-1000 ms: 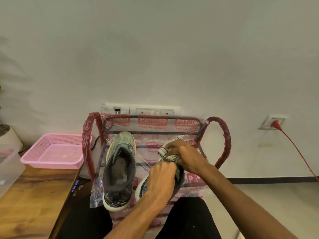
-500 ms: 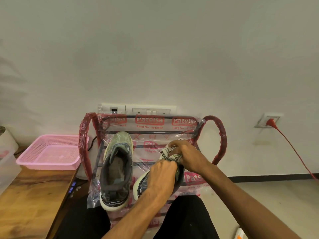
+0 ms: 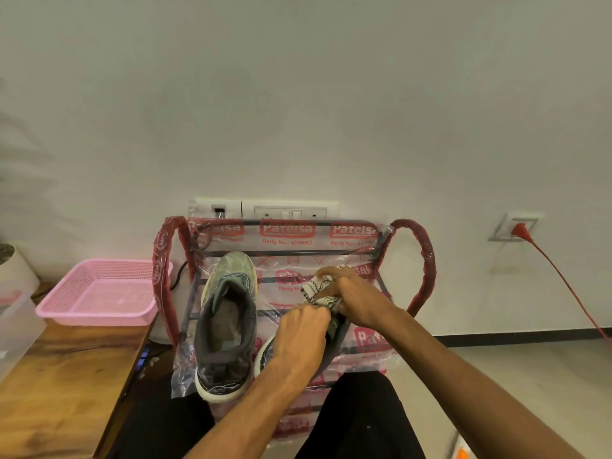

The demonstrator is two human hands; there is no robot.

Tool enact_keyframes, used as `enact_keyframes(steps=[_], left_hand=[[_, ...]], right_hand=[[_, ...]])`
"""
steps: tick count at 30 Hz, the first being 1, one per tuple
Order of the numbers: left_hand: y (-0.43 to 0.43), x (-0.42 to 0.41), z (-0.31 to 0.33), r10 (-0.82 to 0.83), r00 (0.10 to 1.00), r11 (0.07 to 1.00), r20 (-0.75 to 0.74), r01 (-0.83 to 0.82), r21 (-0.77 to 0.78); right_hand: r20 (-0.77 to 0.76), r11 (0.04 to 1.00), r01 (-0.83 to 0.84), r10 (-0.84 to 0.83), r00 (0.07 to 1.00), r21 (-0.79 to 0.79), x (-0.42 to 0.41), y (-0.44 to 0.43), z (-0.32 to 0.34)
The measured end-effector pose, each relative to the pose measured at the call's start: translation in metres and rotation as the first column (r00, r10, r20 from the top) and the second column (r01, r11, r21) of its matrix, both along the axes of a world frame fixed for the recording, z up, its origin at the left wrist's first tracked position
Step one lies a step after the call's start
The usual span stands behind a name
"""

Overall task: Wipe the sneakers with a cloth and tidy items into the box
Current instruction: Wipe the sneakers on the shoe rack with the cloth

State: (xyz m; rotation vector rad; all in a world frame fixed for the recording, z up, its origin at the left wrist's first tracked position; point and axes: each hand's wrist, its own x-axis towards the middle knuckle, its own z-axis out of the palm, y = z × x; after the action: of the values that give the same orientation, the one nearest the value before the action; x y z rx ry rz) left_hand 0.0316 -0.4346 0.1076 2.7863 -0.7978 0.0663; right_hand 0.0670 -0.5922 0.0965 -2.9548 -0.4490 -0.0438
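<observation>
A wooden table point(image 3: 63, 385) at the left carries a pink basket point(image 3: 96, 293) and a clear plastic box point(image 3: 15, 323) at the frame's edge, all before a plain white wall point(image 3: 298, 94). On the plastic-wrapped rack point(image 3: 291, 240) a grey sneaker point(image 3: 228, 323) lies free, and just beside it the left hand point(image 3: 299, 336) grips the second sneaker point(image 3: 334, 339). The right hand point(image 3: 354, 299) is closed on a patterned cloth point(image 3: 318, 288) pressed to that shoe, and a red cable point(image 3: 563, 279) runs from a wall socket point(image 3: 513, 223)

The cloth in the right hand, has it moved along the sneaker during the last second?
No clear move. The cloth sits bunched under the right hand, at the same spot below the rack top bar.
</observation>
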Motion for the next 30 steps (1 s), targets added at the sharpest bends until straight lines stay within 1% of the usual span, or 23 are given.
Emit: enact_keyframes(steps=[3, 5, 6, 7, 9, 10, 12, 14, 15, 17, 18, 21, 24, 27, 28, 30], left_hand=[[0.002, 0.0, 0.001, -0.003, 1.0, 0.999, -0.003, 0.003, -0.033], [0.002, -0.001, 0.002, -0.001, 1.0, 0.999, 0.001, 0.001, -0.05], [0.003, -0.001, 0.003, 0.005, 1.0, 0.998, -0.005, -0.005, -0.064], [0.003, -0.002, 0.005, 0.011, 1.0, 0.996, -0.005, -0.012, -0.089], [0.002, -0.001, 0.006, 0.036, 0.999, 0.989, 0.04, -0.03, -0.142], [0.001, -0.002, 0.009, 0.051, 0.996, 0.981, 0.072, -0.037, -0.189], [0.0, -0.002, 0.014, 0.048, 0.991, 0.968, 0.128, -0.015, -0.25], [-0.003, 0.004, 0.011, 0.05, 0.984, 0.966, 0.17, -0.004, -0.259], [-0.003, 0.004, 0.01, 0.052, 0.983, 0.966, 0.174, -0.005, -0.259], [-0.005, 0.0, 0.009, 0.036, 0.995, 0.962, 0.092, -0.009, -0.272], [-0.006, -0.003, 0.006, 0.012, 0.998, 0.969, 0.059, 0.003, -0.248], [-0.004, -0.008, -0.003, -0.037, 0.998, 0.972, 0.047, 0.047, -0.229], [0.001, -0.005, -0.005, -0.071, 0.996, 0.959, 0.054, 0.083, -0.27], [0.008, 0.001, -0.008, -0.098, 0.992, 0.948, 0.081, 0.118, -0.296], [0.009, 0.001, -0.008, -0.1, 0.993, 0.946, 0.066, 0.116, -0.304], [0.009, 0.0, -0.01, -0.1, 0.994, 0.944, 0.047, 0.109, -0.311]], right_hand=[[0.09, 0.963, 0.039, -0.016, 0.996, -0.267, 0.002, -0.003, 0.0], [0.132, 0.934, 0.095, -0.052, 0.99, -0.344, 0.005, -0.007, 0.002], [0.147, 0.931, 0.136, -0.09, 0.985, -0.339, 0.006, -0.009, 0.003], [0.153, 0.935, 0.179, -0.137, 0.979, -0.307, 0.006, -0.01, 0.002], [0.149, 0.946, 0.267, -0.241, 0.959, -0.182, 0.005, -0.014, 0.001], [0.137, 0.949, 0.298, -0.284, 0.949, -0.098, 0.004, -0.016, 0.001], [0.12, 0.935, 0.331, -0.345, 0.931, 0.125, 0.004, -0.019, 0.0], [0.137, 0.885, 0.321, -0.384, 0.913, 0.337, 0.004, -0.02, 0.001], [0.142, 0.858, 0.315, -0.399, 0.906, 0.407, 0.004, -0.02, 0.002], [0.139, 0.824, 0.308, -0.416, 0.899, 0.475, 0.003, -0.016, 0.005], [0.142, 0.82, 0.297, -0.411, 0.9, 0.489, 0.003, -0.014, 0.006], [0.144, 0.833, 0.257, -0.369, 0.918, 0.49, 0.002, -0.007, 0.006], [0.136, 0.881, 0.231, -0.311, 0.941, 0.413, 0.003, -0.003, 0.002], [0.159, 0.911, 0.265, -0.325, 0.932, 0.315, 0.003, -0.002, -0.002], [0.179, 0.921, 0.251, -0.312, 0.933, 0.299, 0.001, 0.0, -0.004], [0.223, 0.956, 0.128, -0.19, 0.956, 0.265, -0.003, 0.005, -0.007]])
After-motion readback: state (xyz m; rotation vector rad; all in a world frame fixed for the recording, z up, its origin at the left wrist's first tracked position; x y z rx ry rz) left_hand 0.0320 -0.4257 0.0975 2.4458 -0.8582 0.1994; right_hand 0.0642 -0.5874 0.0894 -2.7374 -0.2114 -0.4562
